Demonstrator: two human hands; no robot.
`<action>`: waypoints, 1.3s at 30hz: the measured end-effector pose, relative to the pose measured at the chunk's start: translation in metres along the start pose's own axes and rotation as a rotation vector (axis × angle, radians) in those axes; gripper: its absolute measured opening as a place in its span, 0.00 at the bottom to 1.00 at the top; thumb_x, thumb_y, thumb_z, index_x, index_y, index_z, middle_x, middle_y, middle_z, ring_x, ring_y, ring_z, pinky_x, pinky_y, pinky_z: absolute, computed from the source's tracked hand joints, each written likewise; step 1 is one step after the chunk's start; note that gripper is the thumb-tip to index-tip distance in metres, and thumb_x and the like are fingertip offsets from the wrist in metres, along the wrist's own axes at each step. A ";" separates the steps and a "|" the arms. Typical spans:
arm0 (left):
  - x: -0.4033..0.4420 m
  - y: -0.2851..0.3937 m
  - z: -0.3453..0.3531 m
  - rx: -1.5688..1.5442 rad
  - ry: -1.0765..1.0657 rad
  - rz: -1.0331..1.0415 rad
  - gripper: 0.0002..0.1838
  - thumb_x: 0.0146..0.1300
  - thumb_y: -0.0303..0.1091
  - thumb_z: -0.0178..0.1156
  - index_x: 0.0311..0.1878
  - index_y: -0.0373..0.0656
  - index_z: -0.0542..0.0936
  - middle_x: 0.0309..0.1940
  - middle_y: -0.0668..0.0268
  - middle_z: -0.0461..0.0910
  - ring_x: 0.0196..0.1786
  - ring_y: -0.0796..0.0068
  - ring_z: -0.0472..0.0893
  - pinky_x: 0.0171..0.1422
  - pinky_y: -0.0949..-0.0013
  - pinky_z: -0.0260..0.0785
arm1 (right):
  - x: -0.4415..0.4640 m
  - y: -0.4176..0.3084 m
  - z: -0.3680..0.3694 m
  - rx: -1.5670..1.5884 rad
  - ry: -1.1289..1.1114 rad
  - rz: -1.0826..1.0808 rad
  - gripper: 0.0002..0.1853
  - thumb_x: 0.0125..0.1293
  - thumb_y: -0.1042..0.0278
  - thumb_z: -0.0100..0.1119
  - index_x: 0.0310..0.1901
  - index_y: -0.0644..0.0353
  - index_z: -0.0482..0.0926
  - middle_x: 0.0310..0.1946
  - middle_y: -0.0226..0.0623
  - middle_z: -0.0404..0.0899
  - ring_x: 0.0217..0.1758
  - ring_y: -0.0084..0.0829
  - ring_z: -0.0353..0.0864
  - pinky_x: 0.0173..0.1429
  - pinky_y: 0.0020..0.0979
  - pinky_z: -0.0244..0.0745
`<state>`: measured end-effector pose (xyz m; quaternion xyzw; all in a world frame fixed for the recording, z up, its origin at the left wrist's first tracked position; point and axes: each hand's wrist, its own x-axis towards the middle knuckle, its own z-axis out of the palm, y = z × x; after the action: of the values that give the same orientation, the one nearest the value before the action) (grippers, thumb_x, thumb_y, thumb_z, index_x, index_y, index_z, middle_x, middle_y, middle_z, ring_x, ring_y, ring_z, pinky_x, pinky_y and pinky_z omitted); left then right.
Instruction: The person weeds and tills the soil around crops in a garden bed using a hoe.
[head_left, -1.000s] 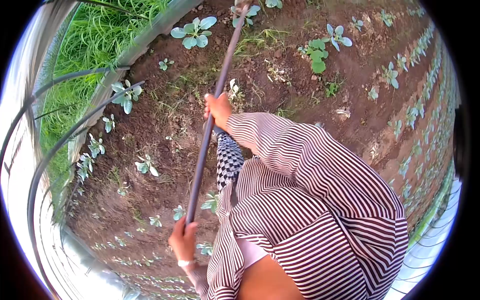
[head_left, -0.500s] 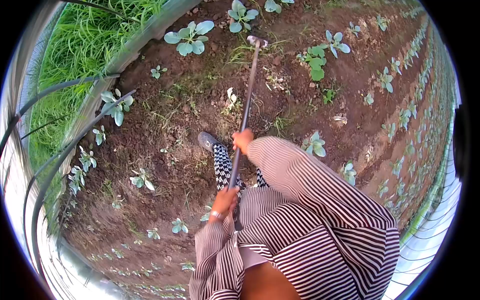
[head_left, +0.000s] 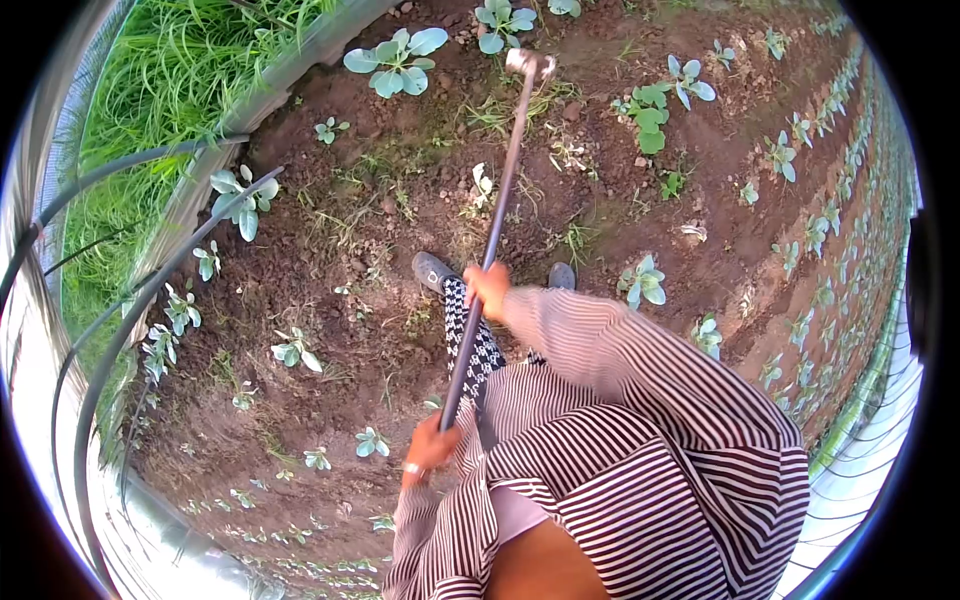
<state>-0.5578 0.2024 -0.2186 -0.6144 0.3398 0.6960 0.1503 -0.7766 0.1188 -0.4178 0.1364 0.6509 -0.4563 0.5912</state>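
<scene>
While the right hand [head_left: 487, 291] wraps its fingers round the middle of a long-handled hoe [head_left: 508, 178], the left hand [head_left: 432, 446] is closed about the handle near its lower end, by the body. The hoe slants away in front of the person, and its head [head_left: 530, 66], slightly blurred, is out over the brown soil [head_left: 420, 200], just beside a broad-leaved seedling [head_left: 503, 24]; whether the blade touches the ground I cannot tell. To work it well, I would let the left hand steer and the right guide, keeping the stroke short and the blade low so it skims the grass tufts [head_left: 493, 115] without catching the seedling's stem. Drawing in a line clear of the pale, wilted plant [head_left: 483, 184] seems sensible too. Both shoes [head_left: 434, 271] stand nearer the body than the blade, so a long pull should stop well before them.
</scene>
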 end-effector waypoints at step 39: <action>-0.063 -0.143 0.015 0.663 0.699 -0.008 0.09 0.47 0.31 0.56 0.35 0.48 0.76 0.20 0.57 0.79 0.26 0.54 0.80 0.29 0.55 0.71 | -0.003 0.032 -0.020 0.098 0.014 0.201 0.16 0.57 0.64 0.54 0.17 0.52 0.61 0.07 0.30 0.56 0.07 0.28 0.56 0.15 0.34 0.58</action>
<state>-0.4671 0.3290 -0.1988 -0.7318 0.5712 0.3011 0.2178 -0.7659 0.1522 -0.4310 0.2331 0.6149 -0.4249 0.6221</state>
